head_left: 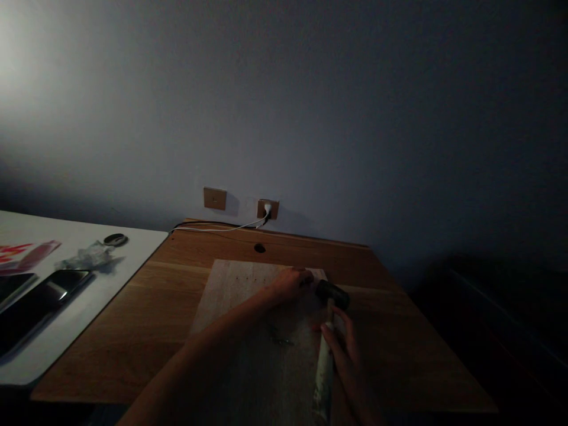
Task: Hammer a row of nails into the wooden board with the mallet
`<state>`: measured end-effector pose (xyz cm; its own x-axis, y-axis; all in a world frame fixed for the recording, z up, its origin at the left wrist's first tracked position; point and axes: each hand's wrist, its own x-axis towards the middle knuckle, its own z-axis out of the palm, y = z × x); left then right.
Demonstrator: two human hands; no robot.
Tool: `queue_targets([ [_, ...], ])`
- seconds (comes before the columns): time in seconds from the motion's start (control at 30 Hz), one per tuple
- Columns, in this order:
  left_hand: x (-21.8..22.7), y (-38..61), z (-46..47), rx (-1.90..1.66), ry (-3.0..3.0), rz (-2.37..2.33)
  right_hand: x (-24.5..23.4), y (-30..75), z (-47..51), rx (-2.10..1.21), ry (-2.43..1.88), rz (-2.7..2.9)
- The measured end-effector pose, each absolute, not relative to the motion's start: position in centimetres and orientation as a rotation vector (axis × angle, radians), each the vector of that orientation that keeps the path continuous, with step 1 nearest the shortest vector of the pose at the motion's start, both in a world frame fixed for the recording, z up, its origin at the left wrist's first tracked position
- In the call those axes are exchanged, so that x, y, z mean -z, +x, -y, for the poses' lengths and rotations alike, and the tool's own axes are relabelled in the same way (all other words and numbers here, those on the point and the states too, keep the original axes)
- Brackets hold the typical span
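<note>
A pale wooden board [231, 302] lies flat on the wooden table. My right hand [346, 343] grips a hammer [323, 367] by its light, stained handle, and the dark head is raised just right of my left hand. Near the board's far edge, my left hand [290, 285] rests with its fingers pinched together; whatever lies between them is too dark to make out. Several small dark nails [281, 341] lie loose on the board below my left wrist. A row of tiny dark points [251, 278] runs along the board's far side.
The wooden table [155, 307] meets the wall, where a plug sits in a socket [268, 209] with cables [213, 226] trailing left. On a white table [137, 242] at left are a dark tray [44, 307], crumpled clear plastic [91, 257] and a round dark object [115, 239].
</note>
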<state>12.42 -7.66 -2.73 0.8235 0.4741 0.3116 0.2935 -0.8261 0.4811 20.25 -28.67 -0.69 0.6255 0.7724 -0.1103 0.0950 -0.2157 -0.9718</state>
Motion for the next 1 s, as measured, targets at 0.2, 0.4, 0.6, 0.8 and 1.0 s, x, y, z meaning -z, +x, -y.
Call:
queue_targets([
  [0.2, 3.0, 12.6, 7.4, -0.583, 2.559, -0.568, 0.6, 20.6, 28.2, -0.894, -1.615, 0.571],
  [0.4, 3.4, 12.7, 7.0, -0.608, 2.521, -0.507, 0.6, 21.6, 28.2, -0.924, -1.541, 0.457],
  [0.6, 3.2, 12.5, 7.0, -0.601, 2.468, -0.463, 0.0, 22.3, 27.2, -0.908, -1.52, 0.444],
  [0.8, 2.9, 12.5, 7.2, -0.527, 2.413, -0.568, 0.6, 22.8, 25.0, -0.905, -1.523, 0.523],
  [1.0, 2.8, 12.6, 6.9, -0.537, 2.44, -0.686, 0.8, 22.1, 24.8, -0.952, -1.497, 0.615],
])
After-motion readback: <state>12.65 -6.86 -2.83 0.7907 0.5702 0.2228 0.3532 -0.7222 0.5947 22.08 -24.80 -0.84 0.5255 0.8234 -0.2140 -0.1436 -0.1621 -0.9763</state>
